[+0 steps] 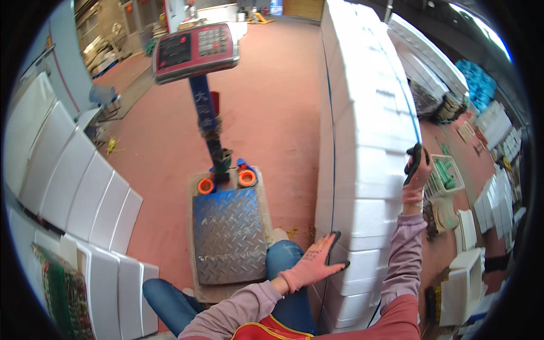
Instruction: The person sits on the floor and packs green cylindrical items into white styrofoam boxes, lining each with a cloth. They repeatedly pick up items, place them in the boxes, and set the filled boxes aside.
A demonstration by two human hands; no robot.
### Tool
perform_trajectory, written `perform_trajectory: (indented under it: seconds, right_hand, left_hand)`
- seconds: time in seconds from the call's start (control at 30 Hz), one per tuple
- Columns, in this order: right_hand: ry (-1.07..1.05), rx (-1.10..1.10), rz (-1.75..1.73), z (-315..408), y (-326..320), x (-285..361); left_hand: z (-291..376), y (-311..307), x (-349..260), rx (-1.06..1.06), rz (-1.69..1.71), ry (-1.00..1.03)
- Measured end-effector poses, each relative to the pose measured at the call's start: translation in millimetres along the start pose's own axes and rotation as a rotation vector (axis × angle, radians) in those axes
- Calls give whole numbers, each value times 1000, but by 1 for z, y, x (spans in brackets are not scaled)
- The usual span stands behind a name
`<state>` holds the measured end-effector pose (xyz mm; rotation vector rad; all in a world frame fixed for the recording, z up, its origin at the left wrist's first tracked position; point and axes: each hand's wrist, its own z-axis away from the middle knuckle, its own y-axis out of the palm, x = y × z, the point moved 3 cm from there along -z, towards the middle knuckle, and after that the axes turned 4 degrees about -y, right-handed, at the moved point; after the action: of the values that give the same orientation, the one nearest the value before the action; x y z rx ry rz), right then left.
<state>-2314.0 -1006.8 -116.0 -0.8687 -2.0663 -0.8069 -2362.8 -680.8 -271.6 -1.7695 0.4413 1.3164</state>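
Observation:
A tall stack of white foam boxes (369, 174) stands close on my right, with a blue strap (401, 91) running along it. My left hand (314, 261), in a pink glove with dark fingertips, has its fingers spread at the near lower side of the stack. It looks laid against the boxes and holds nothing. At the stack's right edge is my right hand (416, 170), gloved alike, with bent fingers where the strap meets the edge. Whether it grips the strap or only rests on the boxes is unclear.
A platform scale (229, 238) with a diamond-plate top stands before my knees, its lit display head (195, 51) on a blue post (203, 102). More foam boxes (85, 170) line the left. On the right are a white crate (457, 170) with green items and blue bags (476, 85).

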Motion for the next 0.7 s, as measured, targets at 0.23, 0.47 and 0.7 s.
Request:
perform_trajectory:
  seconds: [0.23,0.47,0.7]
  right_hand:
    - [310,135,140,47,45,-123]
    - [341,266,106,68,49,-168]
    - [259,402,112,57,70,-163]
  left_hand:
    - [59,-107,55,-424,-159,5]
    - [52,-284,244,-924,-93,-694]
    - [-47,-410,373,-779,-245,-585]
